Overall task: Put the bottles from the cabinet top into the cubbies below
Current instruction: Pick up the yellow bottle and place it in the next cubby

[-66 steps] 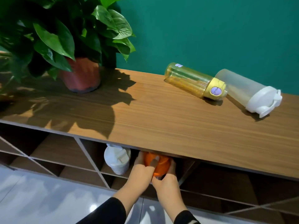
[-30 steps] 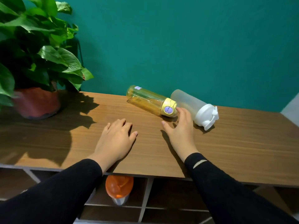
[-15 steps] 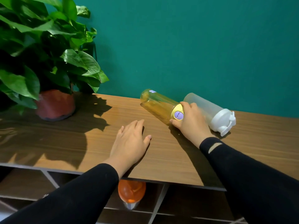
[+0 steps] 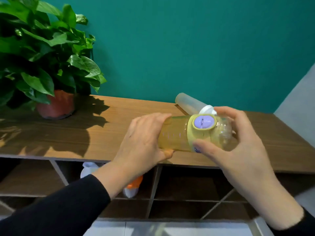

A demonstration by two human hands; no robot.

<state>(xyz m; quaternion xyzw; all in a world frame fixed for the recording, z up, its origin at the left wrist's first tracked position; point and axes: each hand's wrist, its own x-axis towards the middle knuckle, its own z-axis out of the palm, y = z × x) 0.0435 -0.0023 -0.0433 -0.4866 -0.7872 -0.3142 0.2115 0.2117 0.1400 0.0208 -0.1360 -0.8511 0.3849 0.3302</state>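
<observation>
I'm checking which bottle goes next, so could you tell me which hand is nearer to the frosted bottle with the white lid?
Right. The right hand sits just in front of the frosted bottle, overlapping its lid; the left hand is farther left.

Tabletop (image 4: 105, 133) bare btwn potted plant (image 4: 51, 68) at left and frosted bottle (image 4: 189, 103) at rear right. Cubby below holds white bottle (image 4: 88, 169) + orange-capped bottle (image 4: 134, 186); cubbies (image 4: 192, 183) to right open, unobstructed.
</observation>
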